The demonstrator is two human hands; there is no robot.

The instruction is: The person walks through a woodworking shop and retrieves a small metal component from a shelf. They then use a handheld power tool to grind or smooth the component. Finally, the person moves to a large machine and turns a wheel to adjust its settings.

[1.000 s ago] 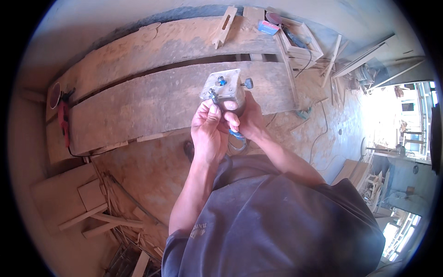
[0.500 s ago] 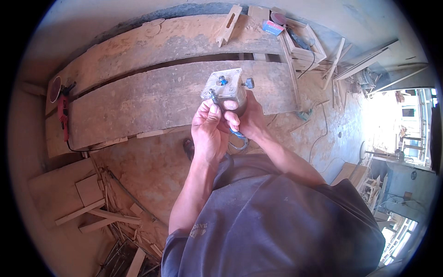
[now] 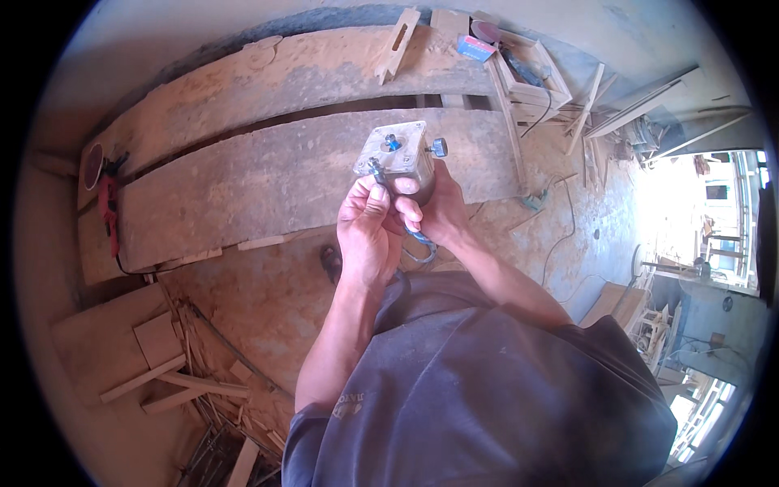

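Both hands are raised before me over the near edge of a plank bench point(image 3: 268, 170). My right hand point(image 3: 444, 209) is closed around the body of a trim router point(image 3: 415, 140), held base plate up with a dark knob point(image 3: 439, 147) on its right side. In the plate's central hole sits a blue-and-metal router bit point(image 3: 393, 143). My left hand point(image 3: 365, 213) pinches a small dark metal piece point(image 3: 376, 168) with a silvery tip, at the plate's near left corner; its kind is unclear. Under the hands hangs a loop of cord point(image 3: 422, 250). Some fingers overlap and are partly hidden.
A red angle grinder point(image 3: 109, 209) with a disc lies at the bench's left end. At its far side are a slotted wood piece point(image 3: 398, 47), a small box point(image 3: 476, 48) and a wooden frame point(image 3: 545, 75) with another disc tool. Wood scraps point(image 3: 195, 377) litter the floor at lower left.
The surroundings have shifted very slightly in the view. Both hands, the router and the small metal piece keep nearly the same position and grip.
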